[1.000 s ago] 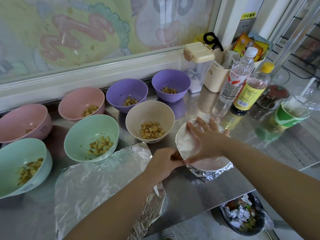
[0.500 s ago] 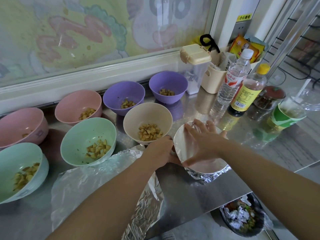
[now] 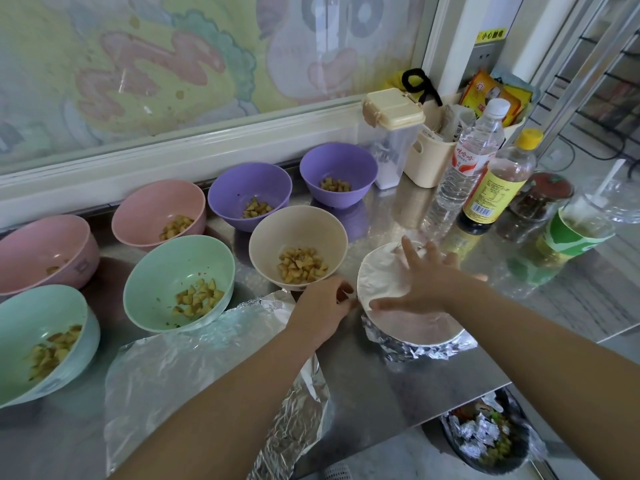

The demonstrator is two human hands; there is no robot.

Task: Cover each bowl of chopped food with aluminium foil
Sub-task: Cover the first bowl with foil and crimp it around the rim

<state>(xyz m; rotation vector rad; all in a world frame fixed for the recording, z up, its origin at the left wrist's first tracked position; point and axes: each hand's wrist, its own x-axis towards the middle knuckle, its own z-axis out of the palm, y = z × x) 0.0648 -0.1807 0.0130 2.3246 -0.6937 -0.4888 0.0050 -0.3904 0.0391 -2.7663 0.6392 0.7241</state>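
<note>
Since a second ago, the left hand (image 3: 322, 306) has slid from the near edge of the foil-covered bowl (image 3: 415, 329) up along its left rim, toward the beige bowl (image 3: 277, 233). Its fingers now curl in and pinch the crimped foil at that rim. The right hand (image 3: 426, 282) stays flat on the foil top with its fingers spread.

The covered bowl stands on the steel counter (image 3: 398, 393) near the front edge, just right of the beige bowl. A loose foil sheet (image 3: 194, 362) lies to its left, under the left forearm.

Seven open bowls hold chopped food: the beige one, two green bowls (image 3: 156, 271) (image 3: 27, 313), two pink bowls (image 3: 149, 202) (image 3: 41, 251) and two purple bowls (image 3: 242, 181) (image 3: 332, 157). Behind the covered bowl stand a clear bottle (image 3: 471, 157) and a yellow-capped bottle (image 3: 495, 188). A bin (image 3: 485, 434) with crumpled foil sits below the counter.
</note>
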